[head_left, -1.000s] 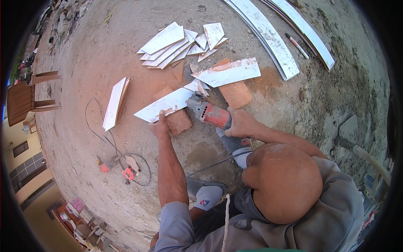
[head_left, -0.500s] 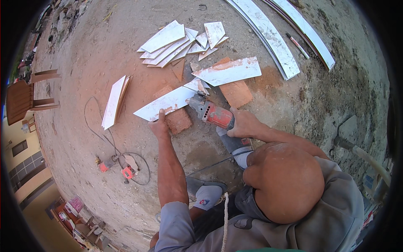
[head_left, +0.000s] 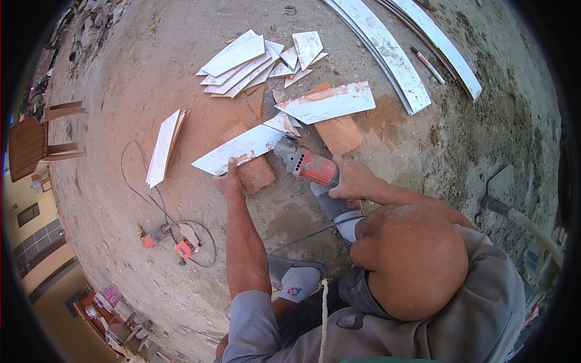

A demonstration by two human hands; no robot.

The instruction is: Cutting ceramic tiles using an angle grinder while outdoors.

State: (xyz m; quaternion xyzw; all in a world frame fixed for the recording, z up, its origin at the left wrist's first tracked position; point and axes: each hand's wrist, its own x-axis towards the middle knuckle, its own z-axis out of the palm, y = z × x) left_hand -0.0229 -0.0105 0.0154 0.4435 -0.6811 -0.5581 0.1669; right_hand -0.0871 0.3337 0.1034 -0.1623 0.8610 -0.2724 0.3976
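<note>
My left hand grips the lower edge of a white tile strip, with its thumb on top. This strip has a slanted end and lies across a reddish brick. In my right hand is a red and grey angle grinder, its head at the strip's right end. A thin dark line crosses the strip there. The grinder's disc is mostly hidden. Just beyond, another white tile piece, dusted orange, rests over a second brick.
A stack of cut tile pieces lies ahead, and a smaller stack to the left. Long tile strips and a marker lie at the far right. A second red power tool with a cable sits at left, near a brown chair.
The grinder's head has shifted slightly to the right along the strip's end. My left hand and the tile strip stay almost where they were.
</note>
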